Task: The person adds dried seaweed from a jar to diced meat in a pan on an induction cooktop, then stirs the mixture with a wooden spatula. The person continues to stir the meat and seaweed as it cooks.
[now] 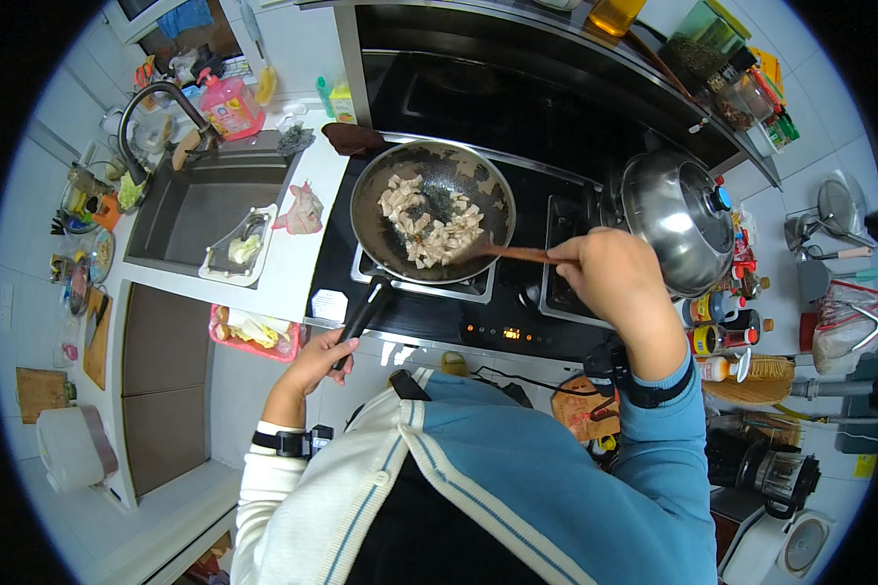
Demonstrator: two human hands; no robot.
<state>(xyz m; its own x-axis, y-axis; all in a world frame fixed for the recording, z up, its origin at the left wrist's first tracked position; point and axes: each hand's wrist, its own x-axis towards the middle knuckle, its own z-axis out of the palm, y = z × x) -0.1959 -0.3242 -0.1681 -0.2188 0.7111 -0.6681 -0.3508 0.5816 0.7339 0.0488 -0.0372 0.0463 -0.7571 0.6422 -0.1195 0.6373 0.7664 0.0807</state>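
A wok [450,161] with worn patches on its inner wall sits over the left burner of a black gas stove. Small pale pieces of meat [446,238] lie in it in a loose ring around the middle. My left hand [318,363] grips the wok's black handle [366,314] near its end. In my right hand [606,281] is the shaft of a wooden spatula [523,253]. Its blade, partly blurred, reaches into the wok at the lower right edge of the meat.
To the right stands a large lidded steel pot [666,212], with sauce bottles [706,340] beside it. A sink [190,212] is at left, a pink soap bottle [230,110] behind it. A red tray of vegetables [256,333] lies below the counter edge. The range hood [483,33] overhangs the back.
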